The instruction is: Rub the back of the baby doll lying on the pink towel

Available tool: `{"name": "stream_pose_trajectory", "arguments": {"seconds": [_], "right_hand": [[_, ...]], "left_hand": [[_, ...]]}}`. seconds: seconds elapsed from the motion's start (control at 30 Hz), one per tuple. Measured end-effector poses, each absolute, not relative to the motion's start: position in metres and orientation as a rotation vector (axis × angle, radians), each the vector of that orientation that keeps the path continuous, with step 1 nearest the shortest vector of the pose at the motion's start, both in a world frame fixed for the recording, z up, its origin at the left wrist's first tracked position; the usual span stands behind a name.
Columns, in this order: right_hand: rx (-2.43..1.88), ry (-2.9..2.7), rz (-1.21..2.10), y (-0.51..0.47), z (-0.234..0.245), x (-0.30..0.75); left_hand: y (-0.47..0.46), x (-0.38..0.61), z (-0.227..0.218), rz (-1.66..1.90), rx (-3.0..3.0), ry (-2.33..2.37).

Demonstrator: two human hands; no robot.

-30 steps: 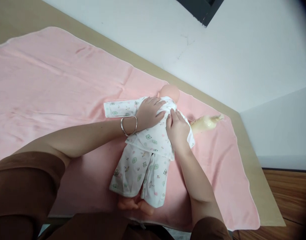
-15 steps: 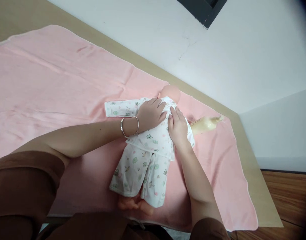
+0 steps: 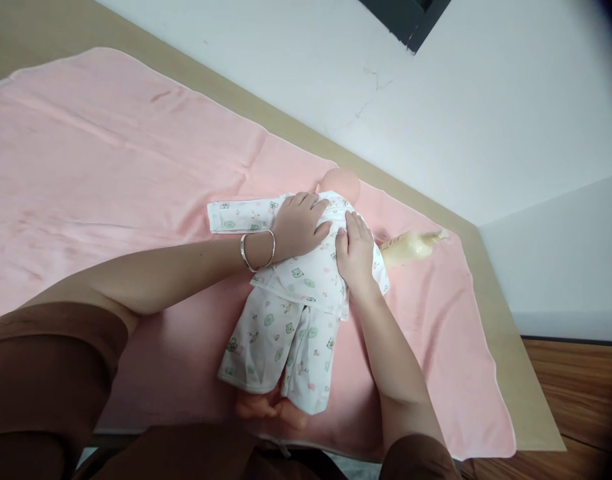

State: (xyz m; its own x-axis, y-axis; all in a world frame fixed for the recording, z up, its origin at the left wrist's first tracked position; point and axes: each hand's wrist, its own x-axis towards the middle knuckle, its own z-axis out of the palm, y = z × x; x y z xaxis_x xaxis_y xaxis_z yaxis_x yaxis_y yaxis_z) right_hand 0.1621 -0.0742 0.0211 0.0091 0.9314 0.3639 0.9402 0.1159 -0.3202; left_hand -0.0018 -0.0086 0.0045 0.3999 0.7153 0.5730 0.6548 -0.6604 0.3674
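Note:
A baby doll (image 3: 341,184) lies on a pink blanket, its bare head pointing away from me and its feet (image 3: 271,408) towards me. It wears a white printed shirt (image 3: 306,277) and matching trousers (image 3: 281,340). My left hand (image 3: 301,225), with a silver bangle at the wrist, rests flat on the upper left of the shirt, fingers spread. On the shirt's right side lies my right hand (image 3: 357,253), palm down with fingers stretched out. One sleeve (image 3: 243,215) sticks out to the left. Neither hand grips anything.
The pink blanket (image 3: 111,147) covers much of a tan table (image 3: 516,373). Right of the doll lies a pale yellow bottle (image 3: 413,247) on its side. A white wall (image 3: 436,133) stands behind the table, and wooden flooring (image 3: 576,380) shows at the lower right.
Both hands stay on the shirt. The fingers of my right hand have drawn closer together, and my left hand has shifted very slightly.

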Motion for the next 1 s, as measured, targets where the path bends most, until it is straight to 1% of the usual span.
{"name": "stream_pose_trajectory", "arguments": {"seconds": [0.37, 0.6, 1.0], "right_hand": [[-1.875, -1.946, -0.290, -0.0790, 0.0206, 0.1559], [-1.792, -1.938, -0.267, -0.0762, 0.0185, 0.1591], [-1.670, -1.924, -0.262, -0.0727, 0.0152, 0.1637]], "left_hand": [[-0.0088, -0.0028, 0.0060, 1.082, 2.583, 1.245], [-0.0123, -0.0025, 0.0078, 1.067, 2.573, 1.286], [-0.0056, -0.0018, 0.0014, 1.128, 2.547, 1.211]]}}
